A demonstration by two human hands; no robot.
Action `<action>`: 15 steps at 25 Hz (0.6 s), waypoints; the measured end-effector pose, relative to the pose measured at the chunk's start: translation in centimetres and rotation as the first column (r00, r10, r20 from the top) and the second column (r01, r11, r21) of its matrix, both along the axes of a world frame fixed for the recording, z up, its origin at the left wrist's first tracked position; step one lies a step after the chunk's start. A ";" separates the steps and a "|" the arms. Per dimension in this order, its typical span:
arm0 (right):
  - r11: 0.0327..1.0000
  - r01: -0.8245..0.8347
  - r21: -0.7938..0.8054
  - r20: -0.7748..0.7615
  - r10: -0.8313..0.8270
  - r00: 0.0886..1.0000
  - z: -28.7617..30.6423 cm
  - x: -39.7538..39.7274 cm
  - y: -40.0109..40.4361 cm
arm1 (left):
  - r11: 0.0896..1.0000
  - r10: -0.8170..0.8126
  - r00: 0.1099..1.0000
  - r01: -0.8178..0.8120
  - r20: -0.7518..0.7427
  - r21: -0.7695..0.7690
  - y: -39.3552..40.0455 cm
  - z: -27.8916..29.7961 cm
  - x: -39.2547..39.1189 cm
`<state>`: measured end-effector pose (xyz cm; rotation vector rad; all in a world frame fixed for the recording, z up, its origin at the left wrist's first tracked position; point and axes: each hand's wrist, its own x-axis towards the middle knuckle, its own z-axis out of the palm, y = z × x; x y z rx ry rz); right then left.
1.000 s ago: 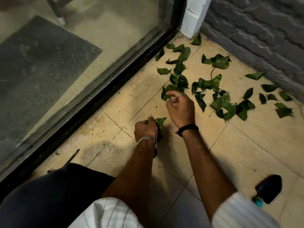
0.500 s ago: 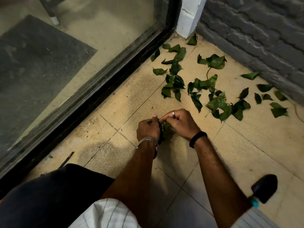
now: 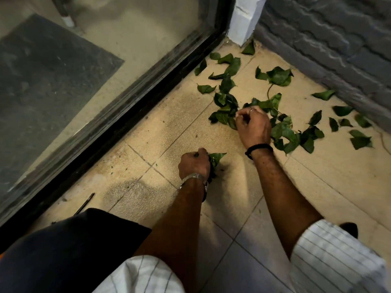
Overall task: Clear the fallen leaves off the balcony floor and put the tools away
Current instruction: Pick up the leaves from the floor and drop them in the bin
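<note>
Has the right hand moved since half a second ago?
Yes. The right hand has gone from beside the left hand out to the scattered leaves, toward the grey brick wall.

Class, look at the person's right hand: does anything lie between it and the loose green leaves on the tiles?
Nothing visible does. The right hand is already over the scattered green leaves on the beige tiled floor, fingers curled down among them. The left hand grips a gathered leaf bunch apart.
</note>
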<state>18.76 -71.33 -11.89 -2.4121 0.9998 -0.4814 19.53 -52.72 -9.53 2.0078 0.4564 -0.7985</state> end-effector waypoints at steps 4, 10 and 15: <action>0.974 -0.224 -0.027 -0.178 0.216 0.960 -1.8 0.9 -0.2 | 0.999 0.004 0.999 -0.003 0.044 -0.033 -0.3 -0.1 -0.3; 0.992 -0.119 0.029 -0.192 0.122 0.974 -1.5 -4.0 3.1 | 0.999 0.034 0.989 -0.031 0.142 -0.020 0.2 0.1 0.1; 0.960 -0.001 0.279 -0.001 0.001 1.000 -0.2 -12.0 8.9 | 0.985 -0.165 0.986 0.167 0.036 -0.043 -0.5 0.1 -0.2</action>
